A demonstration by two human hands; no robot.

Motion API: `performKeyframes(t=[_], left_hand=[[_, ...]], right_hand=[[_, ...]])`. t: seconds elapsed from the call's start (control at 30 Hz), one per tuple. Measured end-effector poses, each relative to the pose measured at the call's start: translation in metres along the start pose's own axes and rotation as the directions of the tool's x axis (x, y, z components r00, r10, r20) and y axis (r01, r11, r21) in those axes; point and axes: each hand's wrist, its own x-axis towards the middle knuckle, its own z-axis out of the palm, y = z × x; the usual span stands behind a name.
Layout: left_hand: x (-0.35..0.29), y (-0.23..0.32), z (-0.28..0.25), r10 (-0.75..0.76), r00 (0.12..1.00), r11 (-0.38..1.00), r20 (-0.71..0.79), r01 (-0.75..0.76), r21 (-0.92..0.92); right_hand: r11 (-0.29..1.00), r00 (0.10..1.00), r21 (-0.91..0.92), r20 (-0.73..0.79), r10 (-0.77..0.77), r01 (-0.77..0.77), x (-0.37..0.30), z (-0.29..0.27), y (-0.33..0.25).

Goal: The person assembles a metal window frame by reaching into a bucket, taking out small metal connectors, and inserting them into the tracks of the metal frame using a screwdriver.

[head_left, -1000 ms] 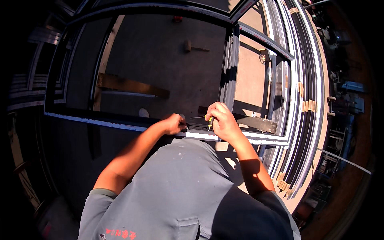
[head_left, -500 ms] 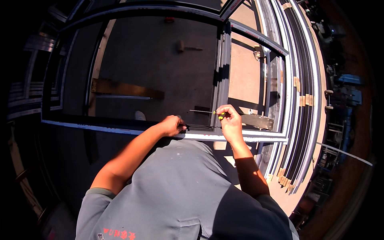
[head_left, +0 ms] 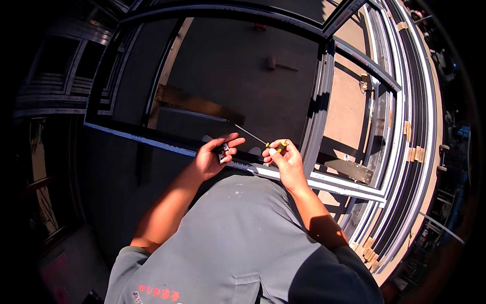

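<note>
Head view. L hand, palm partly up, fingers half-curled, cradles a small dark-and-pale item (ID unclear), prob. so it can't drop; the palm thus acts as container. R hand grips a screwdriver by its black-and-yellow handle, shaft angled fwd-left, tip just beyond L fingertips, presumably to clear the frame rail under both hands. Mallet well fwd of hands; wooden beam fwd of L hand.
</note>
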Motion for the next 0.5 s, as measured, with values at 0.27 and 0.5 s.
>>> performKeyframes(t=[0.27,0.5], left_hand=[[-0.060,0.021,-0.011,0.101,0.995,0.995,0.015,-0.101,0.001],[-0.105,0.047,-0.052,0.129,0.992,0.992,-0.018,-0.128,0.021]], right_hand=[[0.877,0.945,-0.352,0.149,-0.292,0.327,0.010,0.067,0.001],[0.684,0.844,-0.496,0.331,-0.421,0.535,0.009,0.168,0.025]])
